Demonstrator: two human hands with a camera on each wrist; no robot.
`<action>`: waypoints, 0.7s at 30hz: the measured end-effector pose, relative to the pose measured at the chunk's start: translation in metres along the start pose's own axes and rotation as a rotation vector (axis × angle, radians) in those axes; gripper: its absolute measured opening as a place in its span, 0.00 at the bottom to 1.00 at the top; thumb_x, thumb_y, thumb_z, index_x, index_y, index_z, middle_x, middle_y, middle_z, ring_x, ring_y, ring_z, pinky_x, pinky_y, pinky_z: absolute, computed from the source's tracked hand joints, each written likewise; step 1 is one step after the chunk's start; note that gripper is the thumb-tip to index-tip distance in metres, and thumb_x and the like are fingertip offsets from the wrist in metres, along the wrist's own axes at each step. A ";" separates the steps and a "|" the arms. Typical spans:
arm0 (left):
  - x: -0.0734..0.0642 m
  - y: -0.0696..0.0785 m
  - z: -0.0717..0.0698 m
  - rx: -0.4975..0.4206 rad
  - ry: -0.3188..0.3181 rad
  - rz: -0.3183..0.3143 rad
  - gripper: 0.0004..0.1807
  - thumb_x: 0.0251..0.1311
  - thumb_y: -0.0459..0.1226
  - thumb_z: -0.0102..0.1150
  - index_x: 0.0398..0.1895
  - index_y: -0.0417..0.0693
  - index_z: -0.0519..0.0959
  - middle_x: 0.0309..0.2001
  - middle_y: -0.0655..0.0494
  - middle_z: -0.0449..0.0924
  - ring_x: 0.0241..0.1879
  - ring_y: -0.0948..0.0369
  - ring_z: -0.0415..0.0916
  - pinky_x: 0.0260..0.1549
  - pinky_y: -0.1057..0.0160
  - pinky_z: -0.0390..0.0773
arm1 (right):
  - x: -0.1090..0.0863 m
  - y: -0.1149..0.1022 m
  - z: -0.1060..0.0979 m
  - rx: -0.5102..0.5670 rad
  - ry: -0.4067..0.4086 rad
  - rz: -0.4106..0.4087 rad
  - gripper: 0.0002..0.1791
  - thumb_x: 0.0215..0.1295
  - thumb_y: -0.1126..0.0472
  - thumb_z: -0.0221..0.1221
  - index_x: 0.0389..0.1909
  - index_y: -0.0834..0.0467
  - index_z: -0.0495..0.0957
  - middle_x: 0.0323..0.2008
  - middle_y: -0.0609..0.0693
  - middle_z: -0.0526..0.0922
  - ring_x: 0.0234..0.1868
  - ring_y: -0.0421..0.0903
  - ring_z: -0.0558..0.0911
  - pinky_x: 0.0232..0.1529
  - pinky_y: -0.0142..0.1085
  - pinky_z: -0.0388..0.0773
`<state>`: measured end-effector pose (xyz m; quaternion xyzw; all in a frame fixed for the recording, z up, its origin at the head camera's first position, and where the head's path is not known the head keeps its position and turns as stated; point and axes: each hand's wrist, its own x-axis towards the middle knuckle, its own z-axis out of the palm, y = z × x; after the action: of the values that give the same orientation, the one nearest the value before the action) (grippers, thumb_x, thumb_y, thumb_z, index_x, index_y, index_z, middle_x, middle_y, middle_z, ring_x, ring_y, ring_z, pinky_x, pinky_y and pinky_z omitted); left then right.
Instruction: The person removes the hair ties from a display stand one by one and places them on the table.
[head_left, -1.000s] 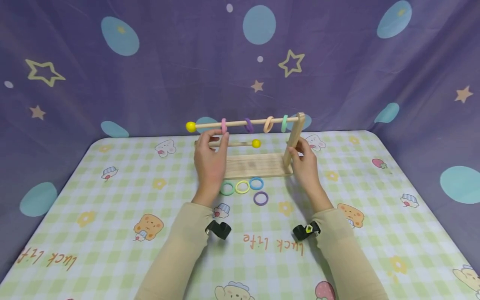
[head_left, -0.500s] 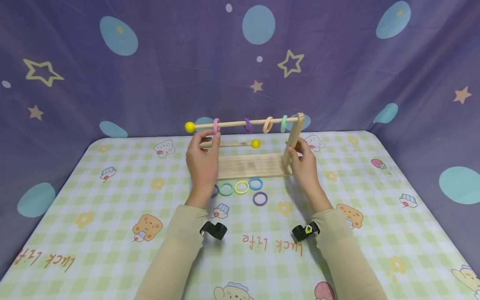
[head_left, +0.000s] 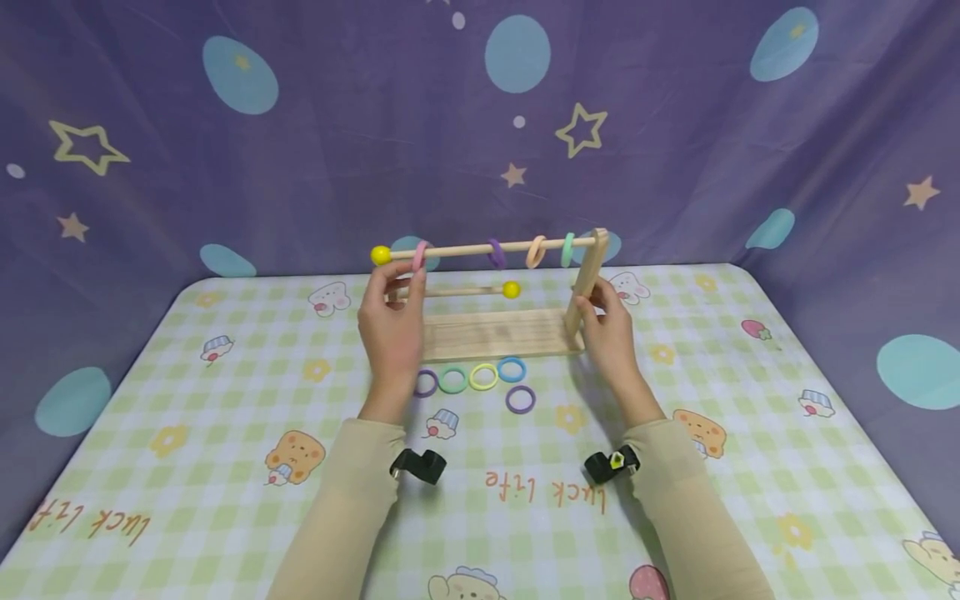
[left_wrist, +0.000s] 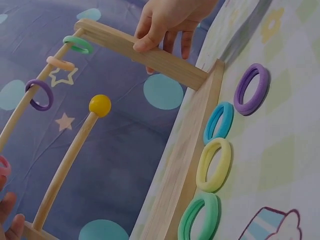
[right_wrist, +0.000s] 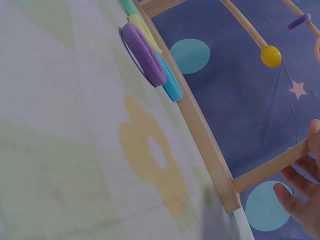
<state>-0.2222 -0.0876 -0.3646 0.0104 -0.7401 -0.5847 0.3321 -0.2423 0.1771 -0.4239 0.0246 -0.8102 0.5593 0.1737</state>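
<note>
Before a purple star-patterned curtain (head_left: 360,125), the left hand (head_left: 392,325) pinches a pink hair tie (head_left: 419,256) around the upper rod (head_left: 461,250), near its yellow ball (head_left: 381,255); the right hand (head_left: 611,329) grips the wooden post (head_left: 588,275). Bracing the post and squaring the tie should ease sliding.

From my end I see the wooden rack (head_left: 498,335) upright, its upper rod (head_left: 459,250) threaded through a tilted pink ring (head_left: 418,257) near the yellow ball (head_left: 381,256), then a purple ring (head_left: 497,254), peach ring (head_left: 535,252) and, nearest the post (head_left: 589,272), mint ring (head_left: 567,250); five loose rings (head_left: 483,388) lie before the rack.
</note>
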 end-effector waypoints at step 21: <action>0.000 0.002 -0.016 0.136 0.072 -0.071 0.13 0.65 0.47 0.64 0.47 0.54 0.83 0.44 0.66 0.82 0.44 0.69 0.76 0.34 0.67 0.65 | -0.002 -0.003 -0.001 0.012 0.000 -0.007 0.23 0.74 0.61 0.54 0.67 0.62 0.68 0.57 0.62 0.78 0.58 0.56 0.76 0.52 0.47 0.76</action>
<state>-0.2134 -0.1010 -0.3614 0.0801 -0.7647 -0.5438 0.3361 -0.2400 0.1765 -0.4218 0.0285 -0.8067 0.5636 0.1757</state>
